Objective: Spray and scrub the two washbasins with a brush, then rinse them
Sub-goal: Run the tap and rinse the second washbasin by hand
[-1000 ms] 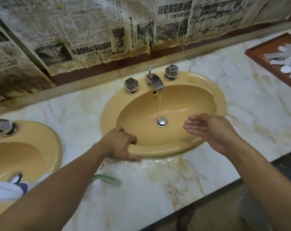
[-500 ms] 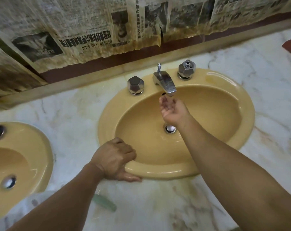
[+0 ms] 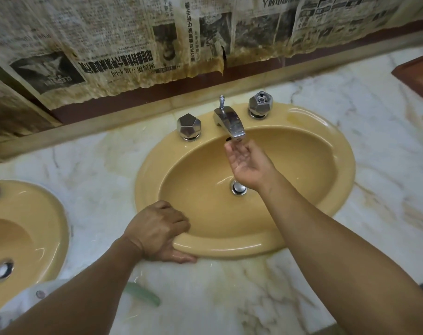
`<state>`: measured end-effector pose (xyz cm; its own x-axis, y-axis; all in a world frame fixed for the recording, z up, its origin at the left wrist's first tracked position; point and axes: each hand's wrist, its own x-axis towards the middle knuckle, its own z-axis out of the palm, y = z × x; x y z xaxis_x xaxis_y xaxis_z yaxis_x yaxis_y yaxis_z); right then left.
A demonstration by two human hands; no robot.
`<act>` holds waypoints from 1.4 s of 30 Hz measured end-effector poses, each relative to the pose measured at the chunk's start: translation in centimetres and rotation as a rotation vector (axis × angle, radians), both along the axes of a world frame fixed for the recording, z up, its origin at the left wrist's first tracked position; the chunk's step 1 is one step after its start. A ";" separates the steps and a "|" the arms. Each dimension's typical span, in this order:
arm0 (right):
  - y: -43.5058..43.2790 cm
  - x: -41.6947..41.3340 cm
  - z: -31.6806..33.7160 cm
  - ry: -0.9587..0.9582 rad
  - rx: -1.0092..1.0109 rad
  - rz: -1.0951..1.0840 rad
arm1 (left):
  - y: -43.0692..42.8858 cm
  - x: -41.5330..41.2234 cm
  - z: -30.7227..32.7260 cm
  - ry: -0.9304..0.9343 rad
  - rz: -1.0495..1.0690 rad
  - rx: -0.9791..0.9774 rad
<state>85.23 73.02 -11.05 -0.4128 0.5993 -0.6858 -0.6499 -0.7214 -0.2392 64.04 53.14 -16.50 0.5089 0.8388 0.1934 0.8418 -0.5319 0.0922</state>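
Washbasin (image 3: 196,189), left hand (image 3: 157,229) gripping rim, right hand (image 3: 246,163) inside

My right hand (image 3: 248,164) cupped palm-up just under the spout (image 3: 231,123) of the right washbasin (image 3: 326,151). My left hand (image 3: 158,232) grips its front rim, thumb on the wet marble counter (image 3: 229,298). Second washbasin (image 3: 43,213) at left edge.

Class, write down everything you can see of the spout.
The spout is shiny chrome-looking metal, angled forward and down over the yellow basin. A slim lift rod stands upright behind it. It sits on the basin's back rim between the left knob and right knob. The right hand, palm up, cups just beneath its mouth; contact unclear.
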 end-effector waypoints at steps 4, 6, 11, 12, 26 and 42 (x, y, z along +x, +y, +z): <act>-2.7 1.4 1.9 -0.059 0.020 0.085 | -0.1 0.1 0.0 0.042 0.034 -0.069; -4.4 2.3 3.3 -0.090 0.035 0.134 | -0.2 0.1 0.0 0.078 0.056 -0.111; -8.5 5.7 6.2 -0.239 0.071 0.316 | -1.3 2.0 1.2 0.146 0.185 -0.194; -9.1 6.4 6.6 -0.281 0.083 0.363 | -1.7 3.0 1.6 0.151 0.225 -0.200; -10.8 17.7 11.0 -0.710 0.382 0.469 | 3.9 24.0 4.0 0.079 0.410 -0.472; -10.0 19.8 7.4 -0.736 0.464 0.291 | 0.4 14.8 4.9 0.142 0.429 -0.694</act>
